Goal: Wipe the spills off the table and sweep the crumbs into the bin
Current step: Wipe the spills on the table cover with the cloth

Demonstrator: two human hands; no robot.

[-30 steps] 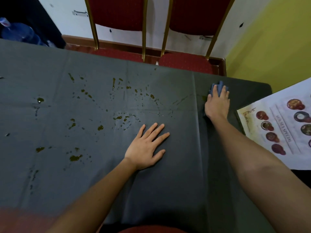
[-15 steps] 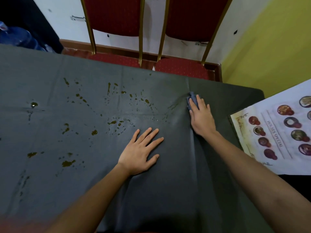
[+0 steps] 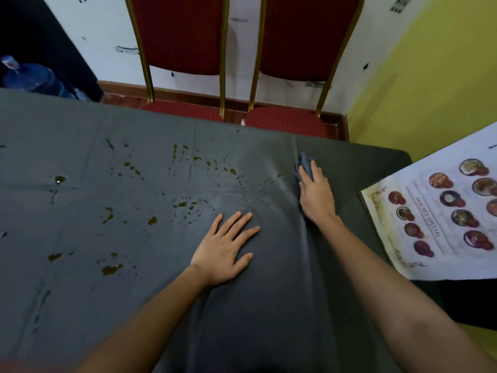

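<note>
A dark grey tablecloth covers the table [image 3: 269, 319]. Yellow-brown spills [image 3: 111, 269] are spattered over its left and middle parts, with small drops [image 3: 232, 171] reaching toward the right. My right hand [image 3: 316, 195] lies flat with straight fingers on a small blue cloth [image 3: 304, 164], pressing it to the tablecloth right of the spills; only the cloth's far end shows past my fingertips. My left hand [image 3: 228, 249] rests flat on the tablecloth, fingers spread, just right of the nearest drops. No crumbs or bin can be seen.
Two red chairs with gold frames [image 3: 183, 49] [image 3: 304, 44] stand against the table's far edge. A white menu poster with food pictures [image 3: 441, 211] lies off the table's right end. A blue water bottle [image 3: 29, 78] stands on the floor at far left.
My right hand has slid the blue cloth leftward from the table's right end toward the spills. My left hand has stayed flat in the same place.
</note>
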